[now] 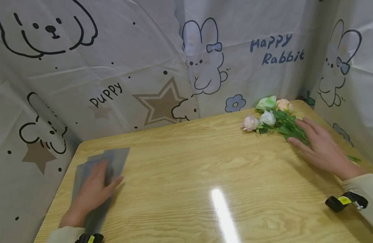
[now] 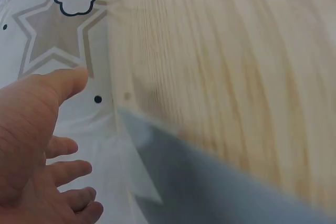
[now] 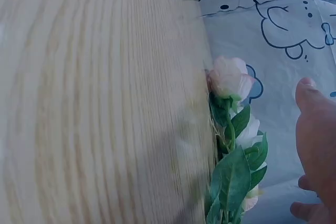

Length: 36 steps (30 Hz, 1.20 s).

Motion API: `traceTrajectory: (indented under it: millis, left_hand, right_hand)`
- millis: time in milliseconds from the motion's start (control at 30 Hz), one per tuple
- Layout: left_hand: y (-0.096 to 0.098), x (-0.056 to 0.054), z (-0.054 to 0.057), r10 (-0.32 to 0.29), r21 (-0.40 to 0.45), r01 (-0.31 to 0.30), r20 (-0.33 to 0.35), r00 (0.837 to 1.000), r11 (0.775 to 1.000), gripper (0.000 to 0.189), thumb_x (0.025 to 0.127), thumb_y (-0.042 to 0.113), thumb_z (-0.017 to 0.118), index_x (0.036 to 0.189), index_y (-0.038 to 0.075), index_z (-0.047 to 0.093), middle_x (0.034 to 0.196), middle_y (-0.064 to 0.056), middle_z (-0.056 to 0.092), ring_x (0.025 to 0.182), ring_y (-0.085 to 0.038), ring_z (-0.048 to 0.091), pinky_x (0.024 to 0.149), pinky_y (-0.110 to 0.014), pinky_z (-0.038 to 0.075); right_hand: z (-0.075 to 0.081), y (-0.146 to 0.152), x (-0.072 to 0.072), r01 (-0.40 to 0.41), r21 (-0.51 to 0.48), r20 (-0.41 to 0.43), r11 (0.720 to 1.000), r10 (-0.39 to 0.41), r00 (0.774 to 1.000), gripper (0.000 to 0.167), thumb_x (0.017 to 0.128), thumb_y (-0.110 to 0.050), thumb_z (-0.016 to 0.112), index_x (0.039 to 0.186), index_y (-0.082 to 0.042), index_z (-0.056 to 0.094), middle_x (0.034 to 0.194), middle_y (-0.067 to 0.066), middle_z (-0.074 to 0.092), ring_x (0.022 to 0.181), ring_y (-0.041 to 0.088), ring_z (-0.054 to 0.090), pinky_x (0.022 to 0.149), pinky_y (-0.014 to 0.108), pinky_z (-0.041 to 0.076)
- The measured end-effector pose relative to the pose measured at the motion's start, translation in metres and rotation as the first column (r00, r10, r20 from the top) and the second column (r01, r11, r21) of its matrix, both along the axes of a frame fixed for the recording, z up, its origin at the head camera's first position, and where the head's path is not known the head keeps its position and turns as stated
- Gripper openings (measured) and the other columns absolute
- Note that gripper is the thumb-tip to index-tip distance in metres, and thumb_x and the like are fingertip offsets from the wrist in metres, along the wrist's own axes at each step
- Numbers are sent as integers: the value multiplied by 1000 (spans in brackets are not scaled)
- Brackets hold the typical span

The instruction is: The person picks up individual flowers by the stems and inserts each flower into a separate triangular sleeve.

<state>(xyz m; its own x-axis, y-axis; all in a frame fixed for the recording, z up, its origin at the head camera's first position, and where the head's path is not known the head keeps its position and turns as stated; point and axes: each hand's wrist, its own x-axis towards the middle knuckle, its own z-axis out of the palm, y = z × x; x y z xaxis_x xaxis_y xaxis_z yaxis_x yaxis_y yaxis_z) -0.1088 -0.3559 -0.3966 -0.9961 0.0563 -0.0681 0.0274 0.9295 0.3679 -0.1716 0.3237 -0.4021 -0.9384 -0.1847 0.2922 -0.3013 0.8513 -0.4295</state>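
My left hand (image 1: 93, 190) is over a stack of grey, translucent sheets (image 1: 116, 157) on the left of the table, thumb spread from the fingers. In the left wrist view the fingers (image 2: 71, 171) are loosely bent with nothing between them, and the sheets (image 2: 194, 177) lie below. My right hand (image 1: 323, 148) is over the leafy stems of a bunch of artificial roses (image 1: 267, 118) at the far right, its fingers extended. Pink, white, green and peach blooms show. In the right wrist view the roses (image 3: 231, 85) lie beside the hand (image 3: 317, 145), apart from the thumb.
The wooden table (image 1: 186, 168) spans between the two hands, with a bright light reflection (image 1: 224, 216) near its front. Pale cloth (image 1: 150, 40) printed with cartoon animals hangs along the back and both sides. Each wrist wears a black strap (image 1: 346, 201).
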Motion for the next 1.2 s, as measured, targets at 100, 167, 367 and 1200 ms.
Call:
traceTrajectory:
  millis: [100, 167, 367, 1200]
  left_hand:
    - [5, -5, -2, -6, -6, 6, -3, 1000, 1000, 93, 103, 54, 56, 161, -7, 16, 164, -39, 21, 149, -65, 16, 114, -80, 24]
    - [9, -7, -2, -9, -8, 9, -4, 1000, 1000, 92, 103, 53, 57, 161, -8, 19, 163, -39, 23, 148, -64, 19, 114, -79, 25]
    - [24, -16, -3, -22, -32, 22, -2, 1000, 999, 90, 103, 54, 56, 159, -9, 23, 162, -39, 27, 146, -60, 29, 113, -76, 34]
    - [52, -35, -9, 89, -57, -89, 9, 996, 994, 49, 102, 17, 62, 144, -8, 53, 144, -36, 55, 127, -56, 56, 95, -64, 55]
  right_hand:
    - [2, -5, -1, 12, 0, 35, 1000, -12, 999, 74, 105, -40, 60, 162, -6, 29, 168, 32, 20, 148, 62, 25, 114, 82, 22]
    - [2, -9, -2, 22, -1, 54, 1000, -22, 998, 74, 104, -42, 60, 162, -6, 30, 168, 32, 22, 146, 63, 26, 112, 83, 23]
    - [3, -22, -2, 39, -13, 74, 999, -38, 997, 72, 102, -44, 63, 156, -3, 38, 163, 34, 30, 143, 62, 31, 107, 83, 28]
    - [-27, -113, -20, -128, -202, -7, 971, 130, 992, 53, 104, -33, 64, 149, -12, 48, 148, 18, 50, 115, 36, 66, 90, 55, 60]
